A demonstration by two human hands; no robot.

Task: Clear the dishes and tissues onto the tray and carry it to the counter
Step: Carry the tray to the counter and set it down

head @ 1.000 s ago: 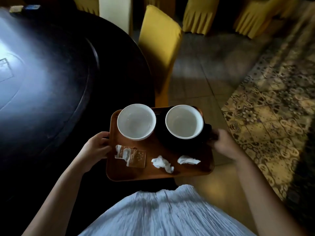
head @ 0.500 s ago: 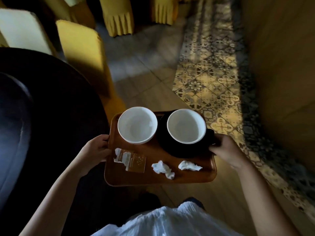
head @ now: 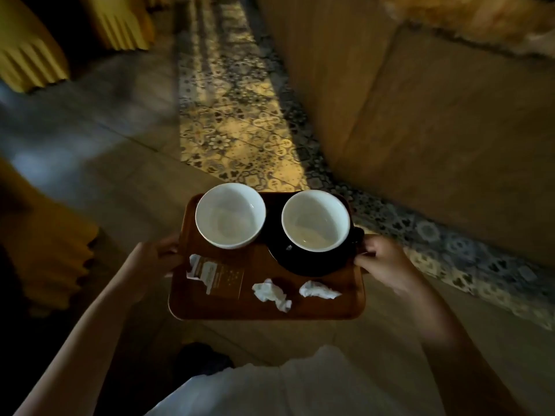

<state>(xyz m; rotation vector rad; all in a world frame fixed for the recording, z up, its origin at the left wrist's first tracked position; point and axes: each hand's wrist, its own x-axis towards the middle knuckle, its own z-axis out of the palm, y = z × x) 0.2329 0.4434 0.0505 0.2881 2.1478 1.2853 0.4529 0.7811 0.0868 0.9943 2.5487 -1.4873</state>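
I hold a brown wooden tray level in front of my body, above the floor. My left hand grips its left edge and my right hand grips its right edge. On the tray's far side stand a white cup at the left and a second cup, white inside, on a dark saucer at the right. Nearer me lie a torn brown sachet and two crumpled white tissues.
A wooden panelled wall or counter front rises at the right. A strip of patterned tiles runs along its base. Yellow-covered chairs stand at the left. Plain floor lies ahead.
The view has swung right, away from the dark round table, which has left the frame. The wooden wall now fills the right side. Both hands keep their hold on the tray.
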